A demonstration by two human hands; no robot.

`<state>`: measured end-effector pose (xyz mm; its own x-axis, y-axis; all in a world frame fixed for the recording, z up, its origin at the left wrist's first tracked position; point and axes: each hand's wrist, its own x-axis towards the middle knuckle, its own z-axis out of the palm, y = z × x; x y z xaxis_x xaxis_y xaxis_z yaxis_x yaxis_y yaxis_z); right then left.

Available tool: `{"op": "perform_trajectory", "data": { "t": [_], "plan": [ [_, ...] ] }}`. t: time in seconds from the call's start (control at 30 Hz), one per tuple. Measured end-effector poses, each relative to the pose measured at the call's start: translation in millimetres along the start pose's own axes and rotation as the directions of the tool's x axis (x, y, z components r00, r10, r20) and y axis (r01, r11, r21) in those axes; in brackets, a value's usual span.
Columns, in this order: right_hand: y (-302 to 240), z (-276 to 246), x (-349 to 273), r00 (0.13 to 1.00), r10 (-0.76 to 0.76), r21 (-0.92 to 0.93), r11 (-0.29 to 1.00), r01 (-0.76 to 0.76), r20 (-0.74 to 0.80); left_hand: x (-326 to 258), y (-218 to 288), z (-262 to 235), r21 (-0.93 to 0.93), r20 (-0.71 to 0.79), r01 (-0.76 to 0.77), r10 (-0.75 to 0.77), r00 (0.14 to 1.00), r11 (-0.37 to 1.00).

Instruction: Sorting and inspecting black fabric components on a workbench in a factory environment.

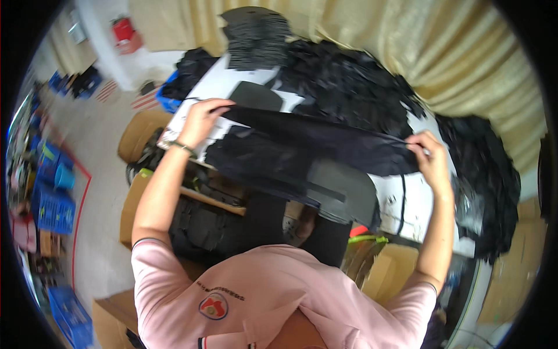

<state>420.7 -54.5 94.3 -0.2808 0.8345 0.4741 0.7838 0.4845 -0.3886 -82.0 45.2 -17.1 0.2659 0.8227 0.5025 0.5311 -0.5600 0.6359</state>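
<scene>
Black fabric piece [314, 145], long and dark, stretched flat between left hand [200, 119] and right hand [430, 154], fingers pinching its ends.

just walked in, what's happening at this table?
A person in a pink shirt stretches a black fabric piece over a white table. The left hand grips one end, the right hand pinches the other. Piles of black pieces lie behind, cardboard boxes below.
</scene>
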Motion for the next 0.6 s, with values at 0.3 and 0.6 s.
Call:
{"op": "perform_trajectory", "data": {
  "t": [0.3,0.6],
  "plan": [
    [13,81,-138,0.980,0.097,-0.043,0.995,-0.091,0.174,-82,-43,82,0.151,0.127,0.045,-0.065,0.990,0.987],
    [4,91,-149,0.944,0.166,0.016,0.984,-0.178,0.284,-107,-42,93,0.128,0.406,0.174,-0.212,0.889,0.976]
  ]
}}
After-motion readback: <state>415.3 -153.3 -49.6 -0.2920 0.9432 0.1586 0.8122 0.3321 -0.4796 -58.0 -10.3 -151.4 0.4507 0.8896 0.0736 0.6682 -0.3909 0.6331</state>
